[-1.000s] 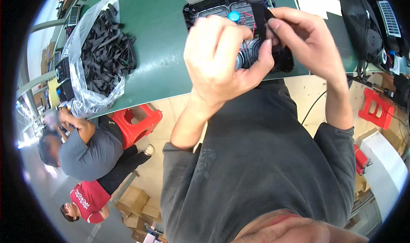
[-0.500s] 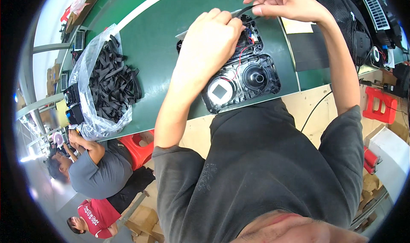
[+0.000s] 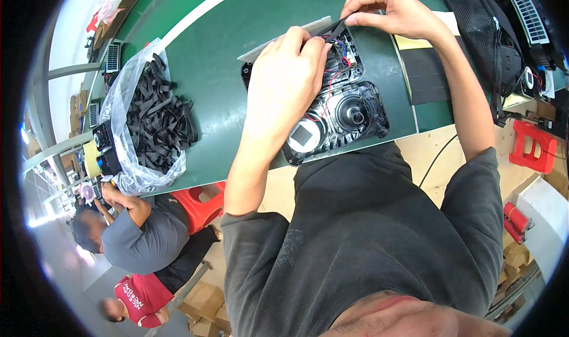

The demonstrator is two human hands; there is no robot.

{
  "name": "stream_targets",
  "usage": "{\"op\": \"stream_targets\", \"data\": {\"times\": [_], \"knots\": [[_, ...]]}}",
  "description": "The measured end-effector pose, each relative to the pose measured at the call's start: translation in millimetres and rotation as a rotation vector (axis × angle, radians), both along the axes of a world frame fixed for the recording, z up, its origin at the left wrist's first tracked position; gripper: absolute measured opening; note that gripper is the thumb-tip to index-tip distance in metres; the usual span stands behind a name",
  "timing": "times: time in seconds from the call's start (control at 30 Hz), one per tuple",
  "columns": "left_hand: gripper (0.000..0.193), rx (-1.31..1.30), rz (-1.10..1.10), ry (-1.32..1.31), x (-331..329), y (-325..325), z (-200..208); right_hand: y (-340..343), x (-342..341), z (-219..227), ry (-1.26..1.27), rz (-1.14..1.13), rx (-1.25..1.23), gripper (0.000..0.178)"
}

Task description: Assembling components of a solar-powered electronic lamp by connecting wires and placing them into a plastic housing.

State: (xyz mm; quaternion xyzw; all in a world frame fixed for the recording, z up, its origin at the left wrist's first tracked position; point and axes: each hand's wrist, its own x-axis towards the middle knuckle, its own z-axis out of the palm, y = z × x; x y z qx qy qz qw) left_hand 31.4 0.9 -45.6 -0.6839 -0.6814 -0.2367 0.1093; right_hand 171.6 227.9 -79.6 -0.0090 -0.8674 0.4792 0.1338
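Note:
An opened black plastic housing (image 3: pixel 382 109) lies in two joined halves near the table's front edge. The near half holds a round black cone part (image 3: pixel 354 116) and a white disc (image 3: pixel 303 136) with a dark square; red wires (image 3: pixel 333 79) run to the far half. My left hand (image 3: pixel 284 79) is closed over the far half, fingertips on a black strap (image 3: pixel 336 30) at its far edge. My right hand (image 3: pixel 394 11) pinches the strap's other end, up and right of the housing. The left hand hides part of the far half.
Left on the green table (image 3: pixel 219 94) sits a clear plastic bag (image 3: pixel 112 117) full of black straps (image 3: pixel 155 109). To the right are a black sheet (image 3: pixel 430 73), a black mesh bag (image 3: pixel 480 29) and units with small panels (image 3: pixel 529 16). Two people and a red stool (image 3: pixel 204 206) are at lower left.
My left hand has shifted slightly nearer, and my right hand has moved a little right. More of the strap and of the grey panel edge behind the housing now shows.

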Motion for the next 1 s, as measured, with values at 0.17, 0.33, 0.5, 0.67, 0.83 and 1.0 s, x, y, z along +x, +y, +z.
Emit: {"op": "stream_targets", "data": {"times": [0.17,0.33,0.5,0.67,0.83,1.0], "knots": [[0.011,-0.065,0.024,-0.011,2.4,-1.7,-0.1,0.2,-1.3,-15.7,0.071,-0.037,0.053,0.022],[0.011,-0.064,0.013,0.012,0.3,-1.7,-0.3,0.4,0.7,-13.2,0.055,-0.005,0.121,0.022],[0.014,-0.035,0.012,0.022,1.4,1.8,-0.5,3.4,3.0,-13.7,-0.020,-0.024,0.122,0.029],[0.039,-0.092,-0.076,0.082,-2.8,-1.2,-5.1,-2.3,13.6,27.7,-0.143,-0.048,0.157,0.017],[0.058,-0.200,-0.063,0.060,2.9,2.7,-4.5,4.9,32.0,43.5,-0.282,-0.185,0.058,0.018],[0.058,-0.245,-0.045,0.025,2.4,5.2,-10.0,10.1,36.9,41.2,-0.267,-0.205,0.035,0.015]]}}
